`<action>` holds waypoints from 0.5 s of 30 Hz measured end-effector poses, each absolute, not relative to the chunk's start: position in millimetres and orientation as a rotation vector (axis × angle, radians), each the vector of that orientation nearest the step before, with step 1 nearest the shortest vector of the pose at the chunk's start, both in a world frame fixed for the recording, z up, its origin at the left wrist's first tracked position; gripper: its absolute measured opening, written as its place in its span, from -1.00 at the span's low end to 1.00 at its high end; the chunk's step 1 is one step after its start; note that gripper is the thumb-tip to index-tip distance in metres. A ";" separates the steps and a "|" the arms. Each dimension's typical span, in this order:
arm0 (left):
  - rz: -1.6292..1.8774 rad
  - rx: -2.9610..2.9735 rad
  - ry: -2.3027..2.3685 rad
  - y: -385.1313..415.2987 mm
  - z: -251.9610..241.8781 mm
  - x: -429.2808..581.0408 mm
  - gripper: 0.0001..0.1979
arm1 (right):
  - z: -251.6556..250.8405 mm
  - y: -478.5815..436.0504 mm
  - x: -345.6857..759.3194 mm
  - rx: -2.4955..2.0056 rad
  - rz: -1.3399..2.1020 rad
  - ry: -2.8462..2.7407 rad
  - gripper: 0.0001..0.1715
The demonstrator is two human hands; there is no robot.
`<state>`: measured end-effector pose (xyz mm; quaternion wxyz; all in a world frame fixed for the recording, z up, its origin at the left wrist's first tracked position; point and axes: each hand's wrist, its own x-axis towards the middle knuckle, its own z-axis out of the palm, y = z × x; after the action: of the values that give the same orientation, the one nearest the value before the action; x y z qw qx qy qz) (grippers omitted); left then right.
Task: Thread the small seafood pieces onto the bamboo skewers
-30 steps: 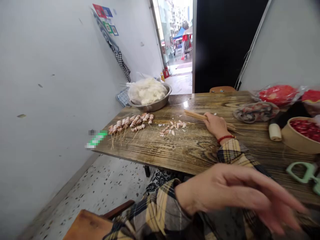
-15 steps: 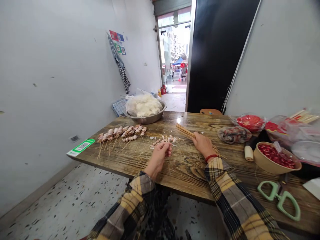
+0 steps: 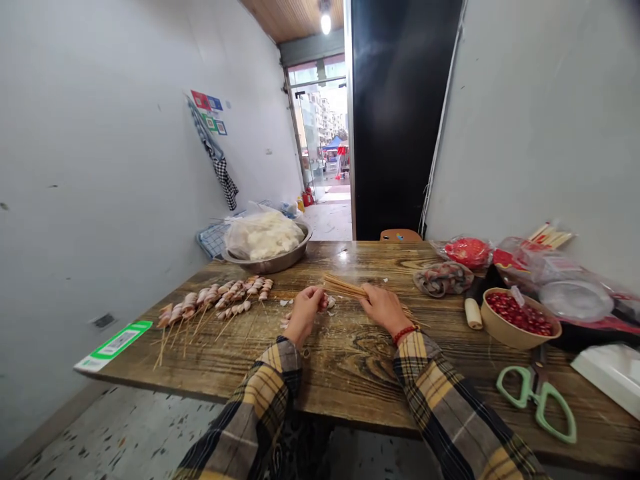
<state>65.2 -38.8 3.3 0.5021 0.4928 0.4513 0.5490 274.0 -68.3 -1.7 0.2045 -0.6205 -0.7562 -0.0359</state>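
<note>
My right hand (image 3: 386, 308) is wrapped round a bundle of thin bamboo skewers (image 3: 343, 287), whose tips point left towards my other hand. My left hand (image 3: 304, 312) is closed in a pinch close to those tips; what its fingers hold, if anything, I cannot make out. Loose pale pieces that look like garlic cloves (image 3: 331, 303) lie on the table behind and beside my left hand, partly hidden by it. Left of it rest several loaded skewers (image 3: 203, 299) threaded with pinkish-white pieces, their bare ends towards me.
On the wooden table (image 3: 345, 373), a metal basin (image 3: 280, 261) holds a bag of pale stuff at the back. To the right are a crumpled cloth (image 3: 443, 277), a bowl of red pieces (image 3: 520, 330), green-handled scissors (image 3: 537, 397) and plastic bags. A QR card (image 3: 117, 343) lies at the left corner.
The view has tilted up and turned right. My hands have come closer together, so the skewer tips now lie near my left fingers. The right hand still grips the bundle.
</note>
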 end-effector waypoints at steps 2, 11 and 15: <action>1.315 1.196 1.073 -33.6 2.2 65.1 -0.63 | -1.1 -68.2 273.5 -1.707 -0.093 -2.110 -0.79; 1.302 1.133 1.009 -18.7 -1.6 64.6 -0.67 | -1.7 -66.6 278.5 -1.706 -0.088 -2.138 -0.72; 1.376 1.138 1.018 -19.5 -3.1 69.9 -0.68 | -2.3 -64.0 281.9 -1.640 -0.058 -2.206 -0.62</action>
<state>69.9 -19.5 -3.1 0.5168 0.4739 0.4241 0.5731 281.9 -64.0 -2.3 0.1949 -0.5851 -0.7869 -0.0206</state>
